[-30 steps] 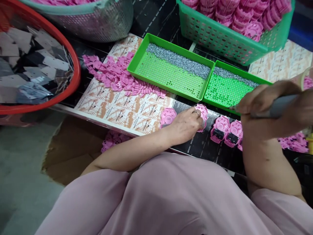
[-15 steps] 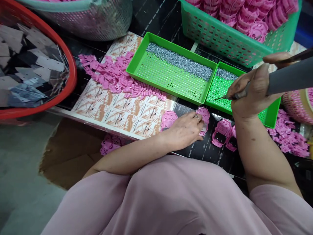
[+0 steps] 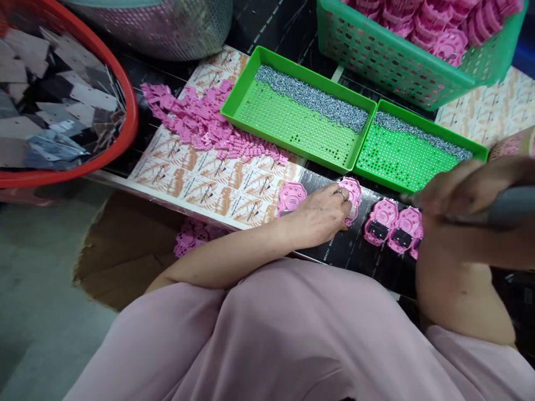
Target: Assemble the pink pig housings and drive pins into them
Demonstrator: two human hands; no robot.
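Observation:
My left hand point(image 3: 324, 214) lies over the pink plastic casings, fingers bent and holding one casing point(image 3: 350, 195) down on the black table covering. Another pink casing point(image 3: 291, 196) shows beside its wrist side. In my right hand point(image 3: 468, 192), blurred by motion, is a grey electric screwdriver point(image 3: 512, 206); its bit points left, toward the casings. Just left of that hand sit pink casings with black plates point(image 3: 403, 236), in a row. Behind, a long green tray point(image 3: 288, 120) and a smaller green tray point(image 3: 401, 159) hold small silvery screws.
Small pink parts point(image 3: 200, 120) are heaped on the patterned sheet point(image 3: 188, 184). A red basket point(image 3: 132, 122) of grey plates stands at left, a mesh basket point(image 3: 184, 33) behind it. Stacked pink casings fill a green basket point(image 3: 388, 72) at the back right.
My right hand with the screwdriver has moved from above the small tray toward me, down to its front edge. My left hand stays on the casing. The view has shifted slightly.

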